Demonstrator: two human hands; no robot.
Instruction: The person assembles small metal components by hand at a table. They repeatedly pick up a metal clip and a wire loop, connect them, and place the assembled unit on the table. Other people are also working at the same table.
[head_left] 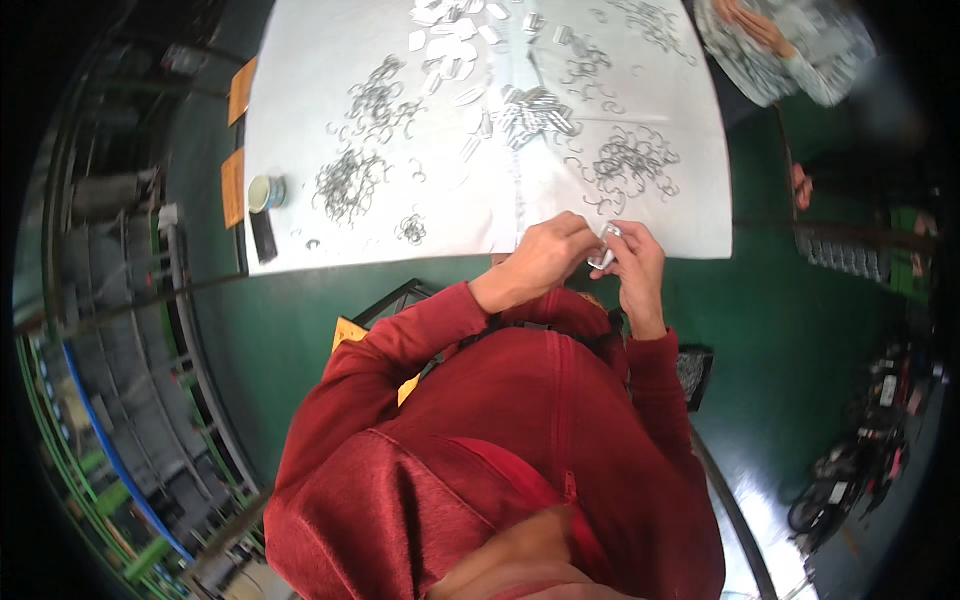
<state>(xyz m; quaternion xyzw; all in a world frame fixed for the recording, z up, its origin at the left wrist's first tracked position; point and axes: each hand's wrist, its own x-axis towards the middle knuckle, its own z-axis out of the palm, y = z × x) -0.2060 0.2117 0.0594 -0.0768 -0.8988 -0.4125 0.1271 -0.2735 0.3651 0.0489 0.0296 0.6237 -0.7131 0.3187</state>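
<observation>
At the near edge of the table, my right hand [643, 262] grips a small white and silvery rectangular piece [605, 246] between thumb and fingers. My left hand [546, 258] is closed, its fingertips pinched together against the left side of that piece. What those fingertips hold, if anything, is too small to make out. Just beyond my hands lies a loose heap of thin dark curved rings [632, 160]. Farther off, a pile of silvery-white striped pieces [532, 117] sits mid-table.
The white-covered table [455, 225] carries more ring heaps [350, 185] on the left and scattered white pieces [450, 45] at the far side. A round tub [266, 193] stands by a dark flat object [263, 237]. Another person's hands [757, 27] are at the far right.
</observation>
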